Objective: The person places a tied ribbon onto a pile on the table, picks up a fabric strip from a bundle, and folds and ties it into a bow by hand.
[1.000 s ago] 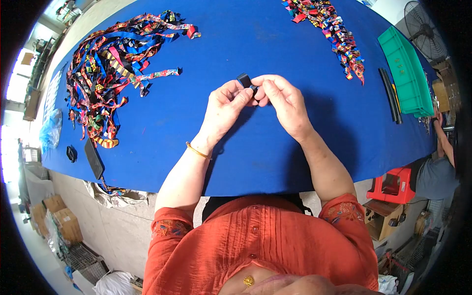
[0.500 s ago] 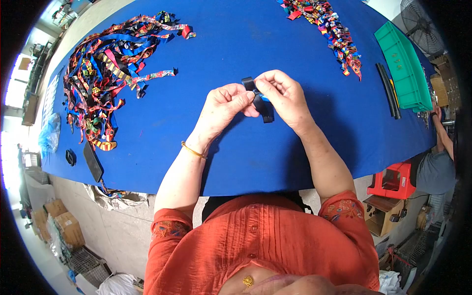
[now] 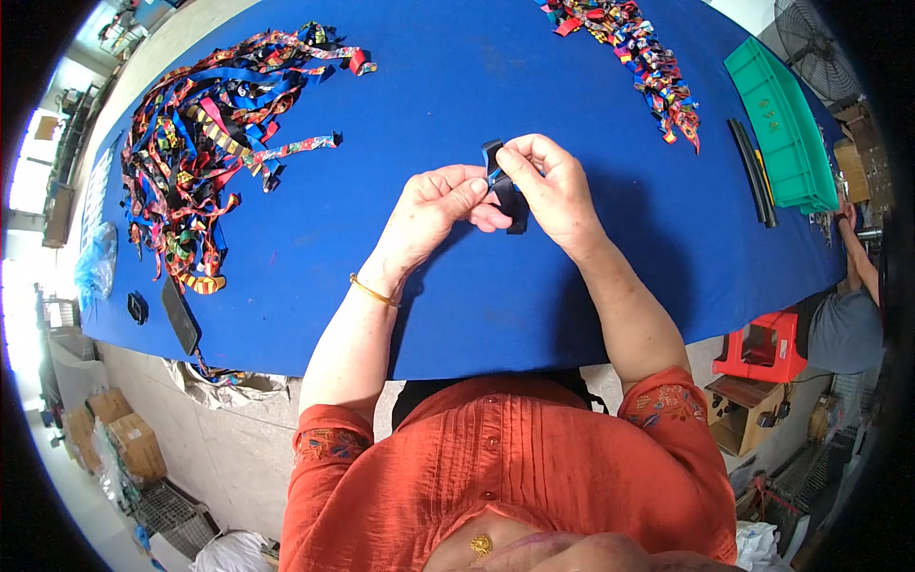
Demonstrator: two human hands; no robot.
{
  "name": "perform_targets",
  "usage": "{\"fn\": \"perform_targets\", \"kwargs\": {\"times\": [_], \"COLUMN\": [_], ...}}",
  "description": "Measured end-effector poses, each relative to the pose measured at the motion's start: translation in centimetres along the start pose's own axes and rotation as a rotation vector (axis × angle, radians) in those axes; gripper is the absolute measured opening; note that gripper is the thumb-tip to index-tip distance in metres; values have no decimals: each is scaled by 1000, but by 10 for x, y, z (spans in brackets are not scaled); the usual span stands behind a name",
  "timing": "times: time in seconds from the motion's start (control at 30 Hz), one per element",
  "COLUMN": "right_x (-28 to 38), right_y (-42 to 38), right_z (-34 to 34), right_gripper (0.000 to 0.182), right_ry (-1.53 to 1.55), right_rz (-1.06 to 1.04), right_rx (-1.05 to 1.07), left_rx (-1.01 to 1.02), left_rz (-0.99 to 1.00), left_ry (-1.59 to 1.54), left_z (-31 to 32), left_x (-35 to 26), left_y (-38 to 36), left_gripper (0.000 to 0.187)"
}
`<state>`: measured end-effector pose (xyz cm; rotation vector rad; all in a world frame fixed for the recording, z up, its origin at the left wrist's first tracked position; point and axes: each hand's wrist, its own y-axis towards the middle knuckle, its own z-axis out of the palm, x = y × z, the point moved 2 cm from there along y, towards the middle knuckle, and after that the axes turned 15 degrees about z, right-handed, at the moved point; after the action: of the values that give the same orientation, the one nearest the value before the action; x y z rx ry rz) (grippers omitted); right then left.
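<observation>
Above the middle of the blue-covered table, a black strap (image 3: 516, 215) is pinched between my two hands. My left hand (image 3: 440, 202) holds it with thumb and forefinger, the other fingers curled below. My right hand (image 3: 551, 186) grips it from the other side, thumb pressed against the fingers. One looped end of the strap stands up between the hands, and another end hangs down. A small bit of blue shows where the fingers meet; what it belongs to is hidden.
A tangled heap of colourful printed straps (image 3: 205, 124) lies at the left, with a black flat piece (image 3: 179, 316) below. A bundle of short straps (image 3: 648, 71) is at the far right. A green crate (image 3: 777, 124) and black strips (image 3: 750, 172) line the right edge, near another person's arm (image 3: 861, 257).
The upper loop of the black strap has shifted right and now stands more upright between the fingers. Both hands stay in nearly the same place.
</observation>
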<state>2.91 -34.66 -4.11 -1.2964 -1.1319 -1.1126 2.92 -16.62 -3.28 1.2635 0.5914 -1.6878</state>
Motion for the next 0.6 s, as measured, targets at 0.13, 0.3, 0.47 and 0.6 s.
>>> {"fn": "perform_targets", "kwargs": {"times": [0.13, 0.3, 0.47, 0.6], "right_x": [0, -2, 1, -1], "right_y": [0, 1, -2, -2], "right_z": [0, 0, 2, 3], "right_gripper": [16, 17, 18, 16], "right_ry": [19, 32, 92, 37], "right_rz": [15, 33, 108, 72], "right_rx": [-39, -3, 119, 109], "left_rx": [35, 42, 55, 32], "left_rz": [-12, 11, -38, -28], "left_ry": [45, 82, 13, 92], "left_z": [3, 2, -7, -6], "left_x": [-5, -3, -3, -1], "left_y": [-1, 0, 1, 1], "left_gripper": [26, 28, 23, 20]}}
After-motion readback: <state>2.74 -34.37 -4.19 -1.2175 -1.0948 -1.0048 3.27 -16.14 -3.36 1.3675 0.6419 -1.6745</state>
